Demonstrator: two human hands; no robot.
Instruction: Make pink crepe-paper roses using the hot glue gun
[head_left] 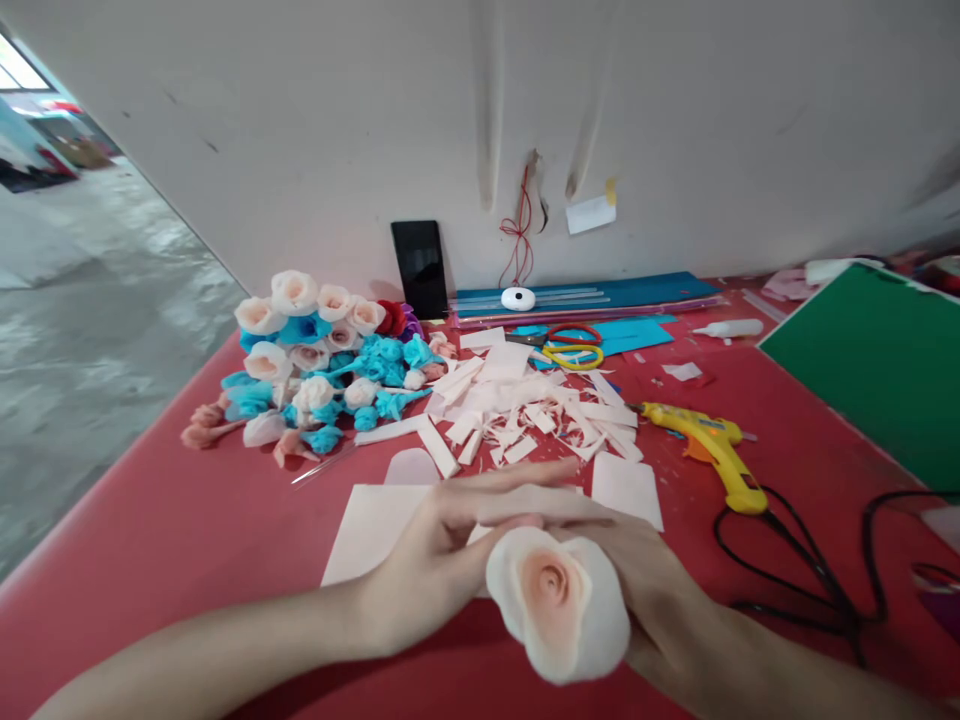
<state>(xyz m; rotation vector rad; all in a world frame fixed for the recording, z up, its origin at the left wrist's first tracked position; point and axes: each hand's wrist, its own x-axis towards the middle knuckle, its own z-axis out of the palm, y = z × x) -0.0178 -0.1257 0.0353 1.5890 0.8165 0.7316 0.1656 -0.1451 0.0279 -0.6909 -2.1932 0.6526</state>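
Note:
A paper flower (559, 610), creamy white with a peach spiral centre, faces up at me near the table's front edge. My left hand (442, 540) and my right hand (652, 570) press together behind it, fingers overlapping, and hold it between them. Its base and stem are hidden by the hands. Beneath them lies pale paper (371, 525), and a cut petal piece (626, 490) is just beyond the right hand. White paper scraps (525, 410) are heaped past my fingers.
Finished flowers (292, 295) in white, blue and pink crowd the left. Scissors (574, 350) lie behind the scraps. A yellow glue gun (705, 445) with a black cable (817, 570) is at right, near a green board (862, 370). A phone (420, 268) leans on the wall.

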